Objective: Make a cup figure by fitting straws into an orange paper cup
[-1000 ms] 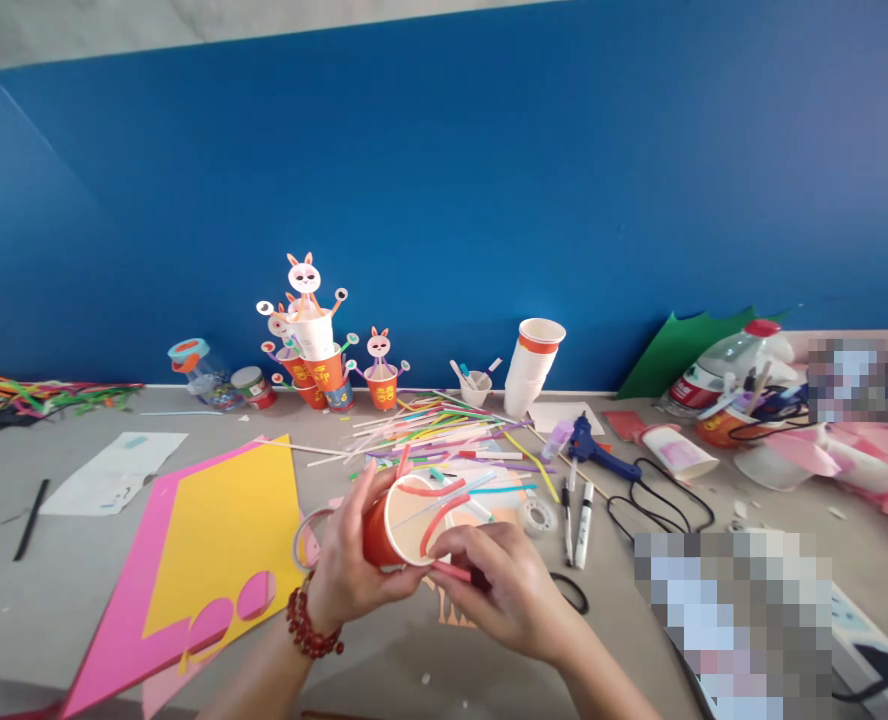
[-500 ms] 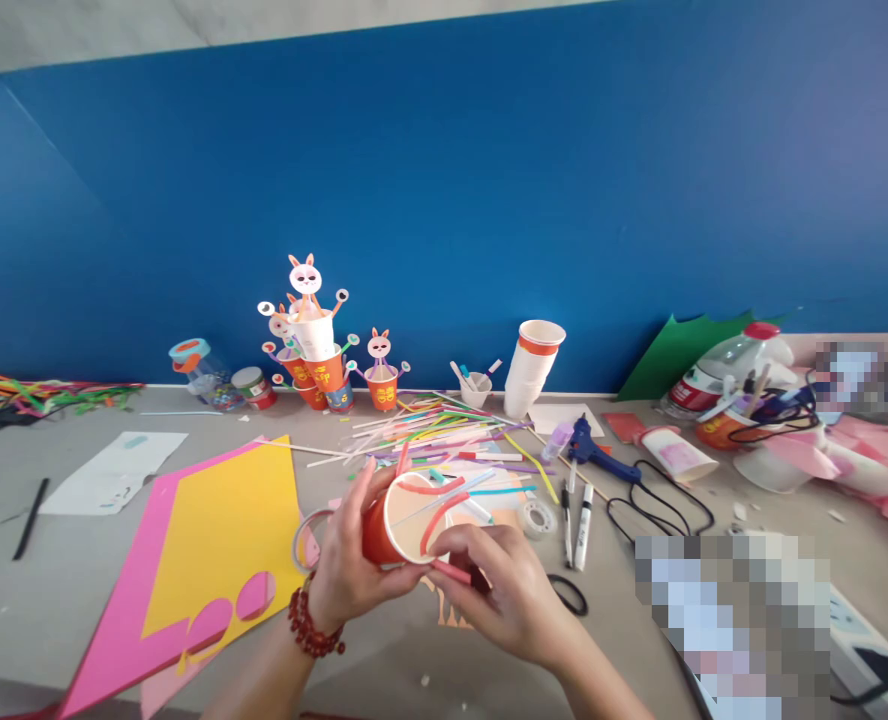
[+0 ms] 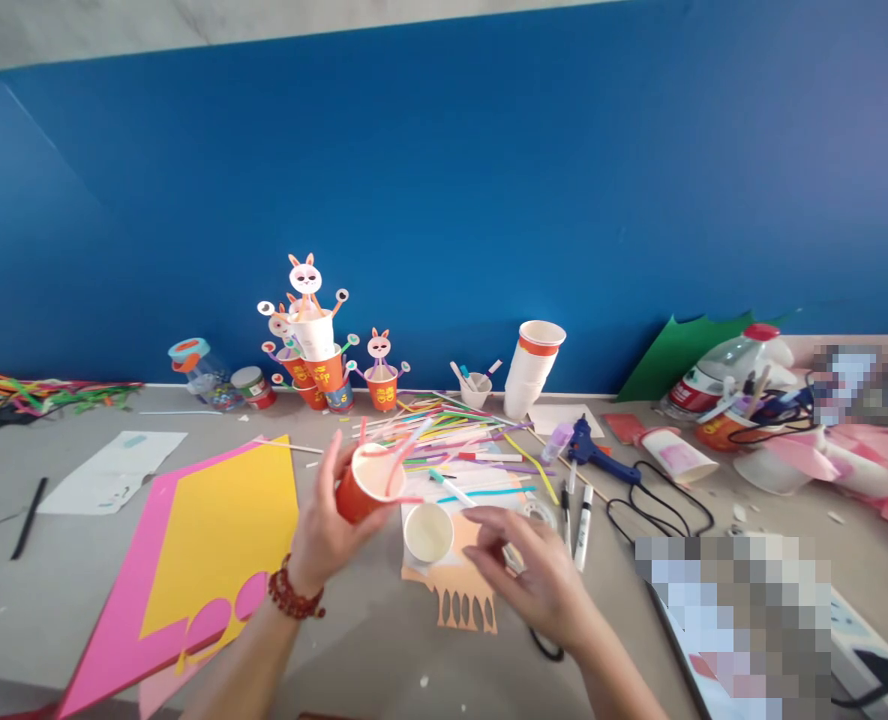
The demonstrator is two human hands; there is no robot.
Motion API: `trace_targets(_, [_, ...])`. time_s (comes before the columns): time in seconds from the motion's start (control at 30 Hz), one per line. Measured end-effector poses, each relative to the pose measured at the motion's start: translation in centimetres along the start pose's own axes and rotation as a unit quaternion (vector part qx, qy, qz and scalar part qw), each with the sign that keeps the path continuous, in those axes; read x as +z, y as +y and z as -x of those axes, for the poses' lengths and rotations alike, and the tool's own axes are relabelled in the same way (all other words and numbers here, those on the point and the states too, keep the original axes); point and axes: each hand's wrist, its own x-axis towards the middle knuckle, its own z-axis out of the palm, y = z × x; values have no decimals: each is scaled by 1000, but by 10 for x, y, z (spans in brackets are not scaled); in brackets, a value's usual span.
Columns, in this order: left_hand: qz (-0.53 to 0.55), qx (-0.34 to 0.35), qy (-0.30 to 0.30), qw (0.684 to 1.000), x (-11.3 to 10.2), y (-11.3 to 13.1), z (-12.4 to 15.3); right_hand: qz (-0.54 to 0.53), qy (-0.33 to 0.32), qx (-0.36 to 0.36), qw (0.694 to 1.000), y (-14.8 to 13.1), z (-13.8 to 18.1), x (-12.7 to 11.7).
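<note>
My left hand is wrapped round the side of an orange paper cup, tilted so that its pale inside shows. Pink strips like pipe cleaners stick out at its rim. My right hand is off that cup, thumb and forefinger apart, with nothing visible between them. Left of its fingertips stands a small white cup, mouth up, beside a peach sheet with cut-out slots. Partly behind the right hand lies a roll of clear tape.
Pipe cleaners lie heaped ahead. Rabbit-topped cups and a tall cup stack line the blue wall. Yellow paper is on the left; a blue glue gun, its cord and markers are on the right.
My left hand has moved the orange cup left and slightly up. My right hand has let go of the pink strip at its rim and drawn away right. The white cup has come into view.
</note>
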Motion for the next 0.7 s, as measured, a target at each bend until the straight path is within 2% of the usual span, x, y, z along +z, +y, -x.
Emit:
trace_targets(0.13, [-156,-116,-49,980,-8,-44,-9,43,30,127,991,30,24,-15])
trace_targets(0.27, [-255,-143,-81,953,-7,-71,-4,53,35,208,976,44,51,-19])
trace_targets(0.4, [-298,-127,-73,943,-3,-74,-5,47,5,244,969,45,68,-17])
trace_targets(0.5, [-330,-117,-89,933,-4,-70,-14,65,-6,248,967,47,74,-17])
trace_targets(0.7, [-382,-132,-207,891,-7,-68,-35,99,-5,257,961,55,83,-19])
